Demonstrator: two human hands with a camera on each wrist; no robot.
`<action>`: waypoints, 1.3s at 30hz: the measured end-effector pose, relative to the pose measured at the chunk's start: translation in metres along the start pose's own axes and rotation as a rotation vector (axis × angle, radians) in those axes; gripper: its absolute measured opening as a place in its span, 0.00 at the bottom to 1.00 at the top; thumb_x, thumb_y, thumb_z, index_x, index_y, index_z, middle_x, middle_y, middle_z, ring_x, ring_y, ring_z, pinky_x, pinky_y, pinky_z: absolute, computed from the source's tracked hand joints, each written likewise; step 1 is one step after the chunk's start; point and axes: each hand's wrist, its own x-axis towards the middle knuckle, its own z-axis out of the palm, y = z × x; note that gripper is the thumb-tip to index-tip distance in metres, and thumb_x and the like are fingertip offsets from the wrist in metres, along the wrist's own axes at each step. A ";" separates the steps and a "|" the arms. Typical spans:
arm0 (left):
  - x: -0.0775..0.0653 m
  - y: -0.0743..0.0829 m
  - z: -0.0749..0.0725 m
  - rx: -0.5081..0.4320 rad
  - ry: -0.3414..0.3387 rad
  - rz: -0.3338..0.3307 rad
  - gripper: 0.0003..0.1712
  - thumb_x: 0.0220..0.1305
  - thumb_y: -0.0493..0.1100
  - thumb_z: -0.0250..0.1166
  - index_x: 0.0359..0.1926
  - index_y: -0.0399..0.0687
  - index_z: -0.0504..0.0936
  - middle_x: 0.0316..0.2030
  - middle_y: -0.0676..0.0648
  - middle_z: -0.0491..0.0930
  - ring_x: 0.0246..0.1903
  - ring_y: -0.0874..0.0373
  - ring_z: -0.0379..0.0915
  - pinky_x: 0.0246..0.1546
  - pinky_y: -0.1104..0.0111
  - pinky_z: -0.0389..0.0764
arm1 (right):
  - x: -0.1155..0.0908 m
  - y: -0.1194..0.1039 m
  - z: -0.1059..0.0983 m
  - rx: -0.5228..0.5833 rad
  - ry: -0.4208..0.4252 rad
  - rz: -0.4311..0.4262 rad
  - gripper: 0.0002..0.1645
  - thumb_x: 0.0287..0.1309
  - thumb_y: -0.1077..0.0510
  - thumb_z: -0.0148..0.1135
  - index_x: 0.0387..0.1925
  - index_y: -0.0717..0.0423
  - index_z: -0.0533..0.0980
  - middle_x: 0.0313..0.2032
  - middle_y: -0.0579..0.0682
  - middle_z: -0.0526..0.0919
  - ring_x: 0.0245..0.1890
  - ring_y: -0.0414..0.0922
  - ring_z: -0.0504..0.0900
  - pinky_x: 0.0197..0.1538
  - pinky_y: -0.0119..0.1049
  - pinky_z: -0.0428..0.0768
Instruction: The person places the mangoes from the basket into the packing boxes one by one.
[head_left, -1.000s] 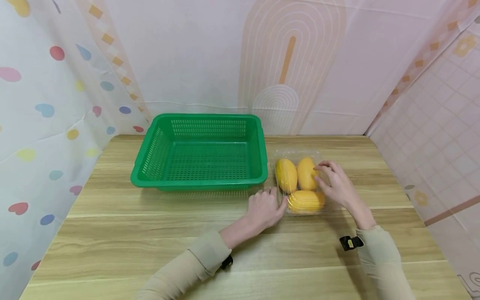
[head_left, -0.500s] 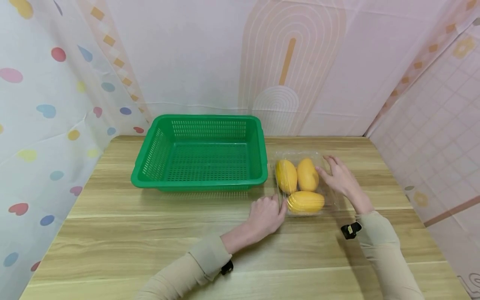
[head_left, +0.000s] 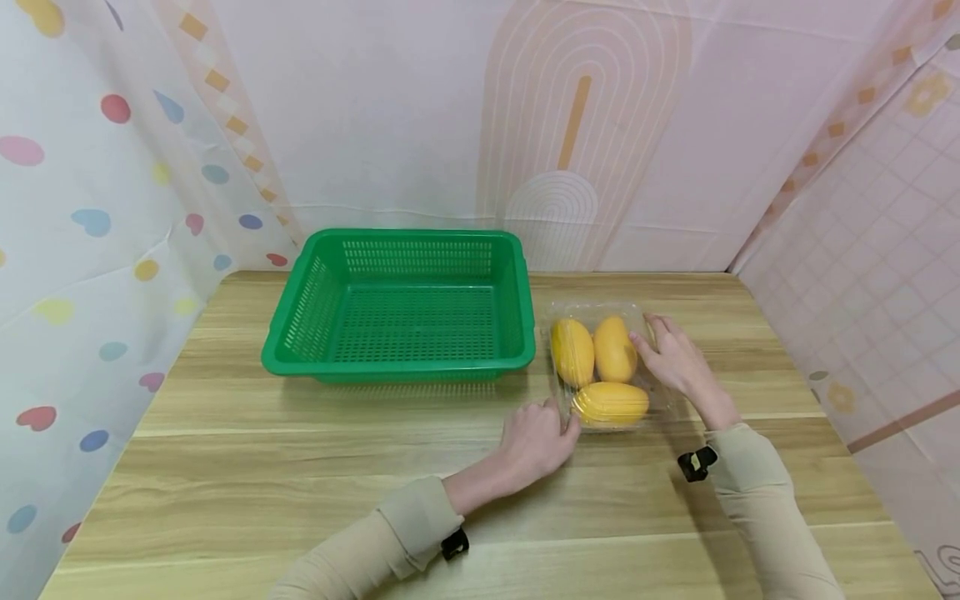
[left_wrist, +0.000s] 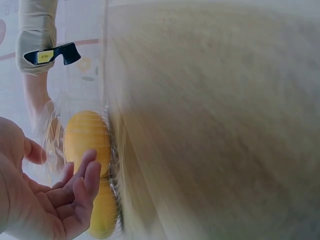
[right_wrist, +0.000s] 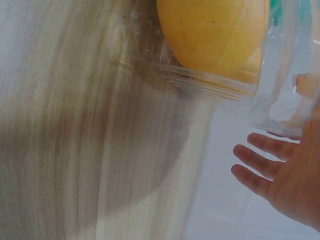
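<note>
A clear plastic clamshell box [head_left: 596, 309] lies on the table to the right of centre, with three yellow mangoes [head_left: 615, 350] inside. My left hand [head_left: 531, 443] holds its near left corner, thumb at the front side and index finger at the left side. In the left wrist view the other fingers curl loosely beside the mangoes. At the right side, my right hand [head_left: 678, 360] grips the plastic edge between thumb and index finger. Three fingers of that hand [right_wrist: 282, 172] stretch out past the plastic in the right wrist view, its thumb hidden there.
A green plastic basket [head_left: 397, 367] with slotted walls stands left of the box, nothing in it. The wood-grain table [head_left: 247, 483] ends at a patterned cloth backdrop [head_left: 405, 125] behind and at both sides.
My right hand has moved from over the right mango out to the box's right edge. The left hand has shifted slightly at the near left corner, its thumb lower. Basket and mangoes have stayed put.
</note>
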 end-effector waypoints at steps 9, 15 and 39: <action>0.003 0.005 0.002 -0.288 -0.092 -0.105 0.24 0.67 0.47 0.50 0.11 0.54 0.62 0.09 0.57 0.59 0.09 0.64 0.52 0.10 0.75 0.56 | 0.000 -0.001 0.000 0.006 0.007 -0.008 0.40 0.72 0.42 0.36 0.70 0.68 0.52 0.68 0.70 0.57 0.66 0.68 0.58 0.64 0.64 0.60; 0.004 0.009 0.003 -0.419 -0.135 -0.180 0.22 0.67 0.44 0.51 0.14 0.50 0.72 0.08 0.55 0.70 0.07 0.63 0.57 0.07 0.76 0.55 | -0.001 -0.002 0.000 0.007 0.006 -0.009 0.40 0.72 0.41 0.36 0.70 0.68 0.51 0.68 0.70 0.57 0.66 0.69 0.58 0.65 0.64 0.60; 0.009 0.006 0.009 -0.588 -0.088 -0.218 0.14 0.62 0.41 0.53 0.24 0.40 0.80 0.14 0.51 0.80 0.15 0.62 0.75 0.15 0.75 0.64 | 0.000 -0.001 0.000 0.028 -0.014 -0.009 0.42 0.72 0.40 0.34 0.71 0.69 0.48 0.67 0.72 0.56 0.66 0.69 0.58 0.65 0.63 0.59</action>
